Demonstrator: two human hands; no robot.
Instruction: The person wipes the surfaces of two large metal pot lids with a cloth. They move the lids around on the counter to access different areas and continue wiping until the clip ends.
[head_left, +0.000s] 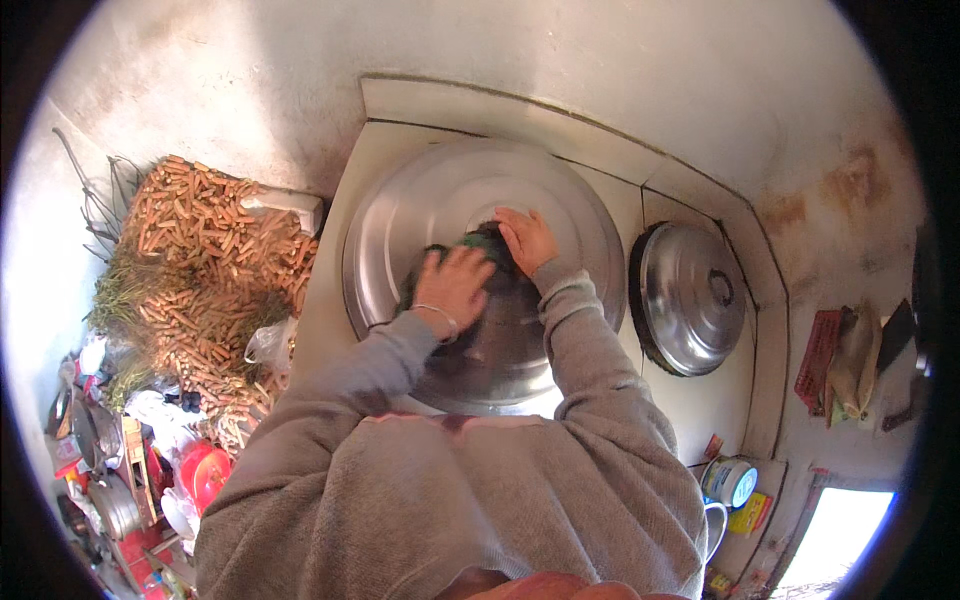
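Note:
A large round metal lid (375, 247) lies on the pale stove top (330, 300) in front of me. My left hand (454, 289), with a bracelet at its wrist, rests over a dark green cloth (480, 240) on the lid, its fingers spread and slightly blurred. Near the lid's centre is my right hand (529, 236), its fingertips raised and its palm side by the dark cloth and the lid's centre. Whether either hand grips the cloth is hidden. A smaller domed metal lid (690, 300) with a ring handle sits to the right on a dark-rimmed opening.
Corn cobs (217, 247) are heaped at the left, with dry grass and a plastic bag (268, 343). Pots and red items crowd the lower left. A white tub (731, 481) and a yellow box (750, 512) stand lower right. A raised ledge (510, 112) borders the stove along the wall.

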